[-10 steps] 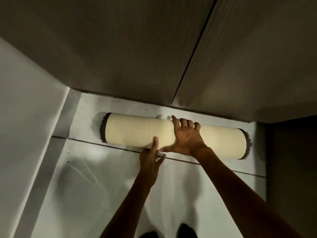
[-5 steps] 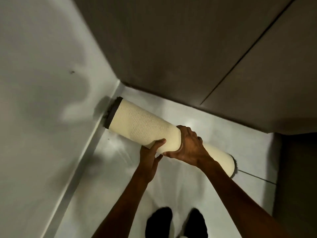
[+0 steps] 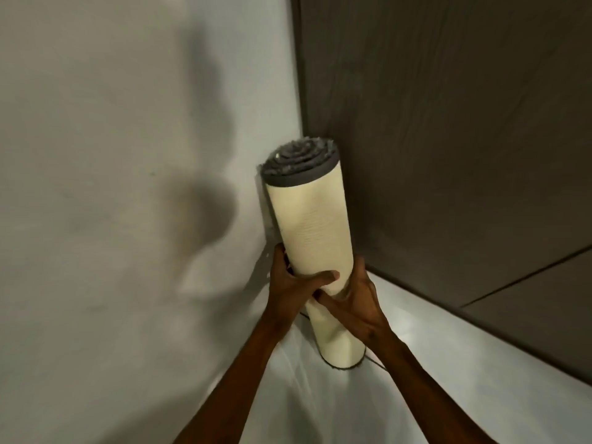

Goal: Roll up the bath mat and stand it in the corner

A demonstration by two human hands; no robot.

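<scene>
Pale wall (image 3: 128,155) and dark panel (image 3: 448,123) are meeting behind the rolled bath mat (image 3: 312,225), already upright on the floor (image 3: 416,363); left hand (image 3: 293,283) and right hand (image 3: 355,299) are gripping it, release pending.

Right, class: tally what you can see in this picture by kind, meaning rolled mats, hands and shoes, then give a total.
Rolled bath mat: 1
Hands: 2, left hand and right hand, both gripping the mat
Shoes: 0 in view
Total: 3
</scene>
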